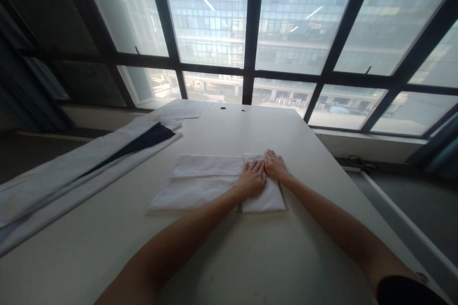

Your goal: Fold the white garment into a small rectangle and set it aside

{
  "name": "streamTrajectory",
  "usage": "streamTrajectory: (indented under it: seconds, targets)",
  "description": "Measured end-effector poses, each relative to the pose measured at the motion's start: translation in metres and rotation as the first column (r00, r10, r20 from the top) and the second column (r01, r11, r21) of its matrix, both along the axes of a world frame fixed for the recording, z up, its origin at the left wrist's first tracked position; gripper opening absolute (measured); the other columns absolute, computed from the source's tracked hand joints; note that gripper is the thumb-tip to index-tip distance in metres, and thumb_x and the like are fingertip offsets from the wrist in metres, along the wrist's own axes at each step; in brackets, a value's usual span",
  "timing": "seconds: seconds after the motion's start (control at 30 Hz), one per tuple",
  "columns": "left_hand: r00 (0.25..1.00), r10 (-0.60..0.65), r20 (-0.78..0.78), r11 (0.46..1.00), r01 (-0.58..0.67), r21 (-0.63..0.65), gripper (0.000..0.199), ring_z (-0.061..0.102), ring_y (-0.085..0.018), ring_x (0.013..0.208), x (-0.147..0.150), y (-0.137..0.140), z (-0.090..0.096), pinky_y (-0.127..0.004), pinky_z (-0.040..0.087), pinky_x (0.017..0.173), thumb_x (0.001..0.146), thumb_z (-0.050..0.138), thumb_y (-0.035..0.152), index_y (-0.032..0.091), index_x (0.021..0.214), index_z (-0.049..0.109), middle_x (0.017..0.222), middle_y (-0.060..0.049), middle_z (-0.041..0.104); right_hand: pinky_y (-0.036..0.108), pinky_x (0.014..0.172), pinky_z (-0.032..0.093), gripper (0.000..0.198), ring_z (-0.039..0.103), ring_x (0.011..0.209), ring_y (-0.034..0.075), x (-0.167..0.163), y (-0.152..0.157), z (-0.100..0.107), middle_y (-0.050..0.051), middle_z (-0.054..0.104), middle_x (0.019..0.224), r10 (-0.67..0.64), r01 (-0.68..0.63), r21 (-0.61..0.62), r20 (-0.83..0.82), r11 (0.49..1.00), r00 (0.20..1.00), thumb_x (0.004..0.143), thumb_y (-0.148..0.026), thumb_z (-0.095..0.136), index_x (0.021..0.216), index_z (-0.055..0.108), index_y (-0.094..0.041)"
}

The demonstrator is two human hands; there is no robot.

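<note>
A folded piece of white cloth (200, 190) lies flat on the white table in front of me. Its right part is a separate folded panel (263, 200) lying over the rest, and a seam or fold edge runs across the left part. My left hand (252, 179) rests on the cloth near that panel's left edge, palm down with fingers stretched out. Close beside it, my right hand (275, 166) lies on the panel's upper right edge, fingers extended. Neither hand visibly grips the cloth, though the undersides of the fingers are hidden.
Long layers of white fabric (82, 162) with a dark navy piece (139, 145) between them cover the table's left side. White sheets (184, 109) lie at the far left corner. Small dark items (223, 108) sit near the far edge of the table (265, 126). Large windows stand beyond.
</note>
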State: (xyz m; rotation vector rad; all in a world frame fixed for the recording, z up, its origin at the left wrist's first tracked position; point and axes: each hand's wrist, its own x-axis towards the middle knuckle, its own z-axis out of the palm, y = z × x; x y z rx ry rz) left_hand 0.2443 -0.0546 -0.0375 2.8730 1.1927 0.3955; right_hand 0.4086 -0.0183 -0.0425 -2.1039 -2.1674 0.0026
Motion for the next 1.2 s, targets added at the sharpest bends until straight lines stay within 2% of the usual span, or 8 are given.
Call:
streamTrajectory:
  seconds: [0.17, 0.37, 0.63, 0.97, 1.2]
  targets:
    - [1.000, -0.001, -0.004, 1.000, 0.001, 0.004, 0.056, 0.029, -0.032, 0.150, 0.000, 0.001, -0.003, -0.055, 0.021, 0.121, 0.103, 0.031, 0.031, 0.008, 0.154, 0.037, 0.160, -0.015, 0.037, 0.052, 0.120, 0.022, 0.058, 0.021, 0.153, 0.028, 0.002, -0.014, -0.003, 0.019, 0.021, 0.165, 0.026, -0.026, -0.011, 0.014, 1.000, 1.000, 0.104, -0.027, 0.022, 0.157, 0.030, -0.005]
    - [0.999, -0.028, -0.040, 0.999, 0.030, 0.038, 0.053, 0.029, -0.031, 0.150, 0.000, 0.002, -0.002, -0.056, 0.023, 0.120, 0.104, 0.030, 0.031, 0.010, 0.151, 0.042, 0.160, -0.017, 0.037, 0.052, 0.121, 0.019, 0.061, 0.016, 0.154, 0.027, 0.001, -0.056, -0.007, 0.019, 0.015, 0.166, 0.085, -0.088, -0.067, -0.039, 0.994, 0.996, 0.102, -0.026, 0.023, 0.159, 0.023, -0.004]
    - [0.999, -0.007, -0.041, 1.000, 0.008, 0.027, 0.053, 0.029, -0.031, 0.150, -0.001, 0.000, 0.001, -0.054, 0.022, 0.121, 0.103, 0.032, 0.031, 0.011, 0.152, 0.041, 0.161, -0.016, 0.035, 0.050, 0.122, 0.017, 0.058, 0.021, 0.153, 0.027, -0.009, -0.112, -0.008, 0.016, 0.024, 0.165, 0.080, -0.079, 0.012, -0.124, 0.997, 0.989, 0.103, -0.031, 0.025, 0.155, 0.036, -0.007]
    - [0.999, -0.002, -0.044, 1.000, 0.002, 0.006, 0.054, 0.028, -0.030, 0.150, -0.001, 0.000, 0.002, -0.054, 0.022, 0.121, 0.104, 0.031, 0.032, 0.009, 0.151, 0.041, 0.161, -0.016, 0.035, 0.050, 0.123, 0.017, 0.058, 0.019, 0.153, 0.028, -0.022, -0.122, 0.000, 0.016, 0.027, 0.164, 0.069, -0.071, -0.003, -0.197, 0.997, 0.978, 0.102, -0.029, 0.028, 0.155, 0.037, -0.006]
    - [0.999, -0.008, -0.042, 1.000, 0.009, 0.011, 0.052, 0.030, -0.031, 0.150, -0.001, -0.001, 0.004, -0.054, 0.023, 0.120, 0.104, 0.031, 0.031, 0.010, 0.150, 0.043, 0.160, -0.016, 0.037, 0.047, 0.123, 0.016, 0.058, 0.018, 0.154, 0.024, -0.022, -0.122, 0.002, 0.015, 0.024, 0.165, 0.080, -0.077, 0.022, -0.272, 0.997, 0.959, 0.101, -0.028, 0.031, 0.156, 0.036, -0.008]
